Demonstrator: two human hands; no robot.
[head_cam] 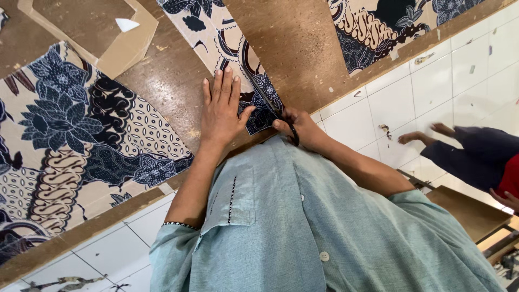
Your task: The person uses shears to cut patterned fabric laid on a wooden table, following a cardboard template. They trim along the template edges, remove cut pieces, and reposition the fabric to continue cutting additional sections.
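My left hand (221, 105) lies flat, fingers together, on a strip of cream and dark blue patterned fabric (216, 40) that runs across a brown wooden board (292, 48). Right beside it, my right hand (301, 128) grips black-handled scissors (275, 108), whose blades sit in the fabric near its close end. My light green shirt fills the lower middle of the view.
A large piece of the same patterned fabric (70, 140) covers the board at left, another piece (378, 27) lies at the top right. A cardboard pattern piece (92, 27) rests at the top left. White floor tiles (432, 81) border the board. Another person's feet and legs (476, 151) are at right.
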